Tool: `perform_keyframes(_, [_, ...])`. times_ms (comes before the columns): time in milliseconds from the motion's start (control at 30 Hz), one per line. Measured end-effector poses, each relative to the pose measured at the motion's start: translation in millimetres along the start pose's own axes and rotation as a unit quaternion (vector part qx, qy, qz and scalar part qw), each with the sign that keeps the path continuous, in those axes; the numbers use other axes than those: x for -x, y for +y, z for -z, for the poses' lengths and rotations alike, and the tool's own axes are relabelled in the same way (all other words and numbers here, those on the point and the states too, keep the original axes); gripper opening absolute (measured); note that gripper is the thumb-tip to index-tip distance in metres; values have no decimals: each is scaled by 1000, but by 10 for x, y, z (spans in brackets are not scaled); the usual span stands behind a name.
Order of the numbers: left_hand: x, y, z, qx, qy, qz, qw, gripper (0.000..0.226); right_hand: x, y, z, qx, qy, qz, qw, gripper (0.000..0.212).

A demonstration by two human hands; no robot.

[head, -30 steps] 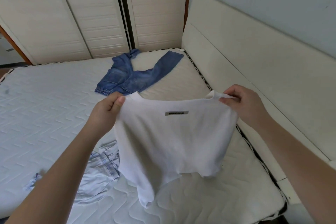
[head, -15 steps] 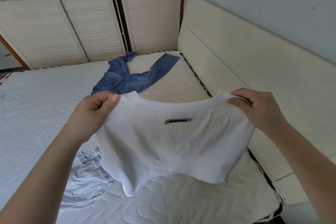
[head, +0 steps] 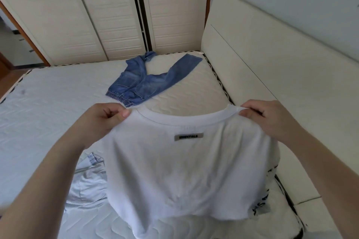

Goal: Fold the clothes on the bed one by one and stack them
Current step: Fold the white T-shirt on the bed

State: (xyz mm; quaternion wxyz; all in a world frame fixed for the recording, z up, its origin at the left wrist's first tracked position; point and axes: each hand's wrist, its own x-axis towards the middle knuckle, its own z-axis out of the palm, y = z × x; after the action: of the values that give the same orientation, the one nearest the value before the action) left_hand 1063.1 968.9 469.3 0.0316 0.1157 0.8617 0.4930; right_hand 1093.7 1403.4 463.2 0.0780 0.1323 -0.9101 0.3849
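Head view, single frame.

White T-shirt (head: 180,170) held up above the mattress (head: 38,122), spread flat between both hands, neckline at top, lower hem hanging down toward the near edge of the bed. Small grey label (head: 188,136) with dark lettering just below the collar, centred. Dark printed lettering visible on a bit of fabric at the shirt's lower right edge; not legible.

Left hand (head: 103,120): fingers curled, thumb and forefinger pinching the shirt's left shoulder beside the collar. Right hand (head: 270,120): fingers curled, fingertips pinching the right shoulder at the collar's other end. Hands well apart, cloth pulled taut between them along the neckline.

Blue jeans (head: 147,81) lying unfolded on the far part of the mattress, one leg stretched toward the headboard (head: 272,68), elastic cuffs toward the camera. Apart from the shirt, beyond the left hand.

Pale blue garment (head: 87,180) crumpled on the mattress at lower left, partly hidden behind the shirt and the left forearm. Type of garment not determinable.

Cream padded headboard along the right side. White sliding wardrobe doors (head: 108,25) with frosted floral panels behind the far edge of the bed. Mattress bare, quilted, with dark braided piping at its edge.
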Motion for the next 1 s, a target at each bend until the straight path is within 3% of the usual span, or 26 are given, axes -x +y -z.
perform_keyframes(100, [-234, -422, -167, -97, -30, 51, 994, 25, -187, 323, -382, 12, -19, -13, 1000, 19])
perform_keyframes(267, [-600, -1055, -351, -125, -75, 121, 982, 14, -563, 967, -1003, 34, -48, -64, 996, 13])
perform_keyframes(467, [-1336, -1758, -535, -242, -32, 133, 961, 10, -1224, 1701, -1627, 84, -93, -77, 989, 14])
perform_keyframes(700, [-2191, -2578, -909, -174, 38, 207, 962, 13, -2002, 2385, -2315, 88, -70, -140, 984, 14])
perform_keyframes(1000, [-3411, -3573, -1126, -297, 93, 151, 938, 24, -3095, 3247, -3088, 86, -6, -142, 986, 22])
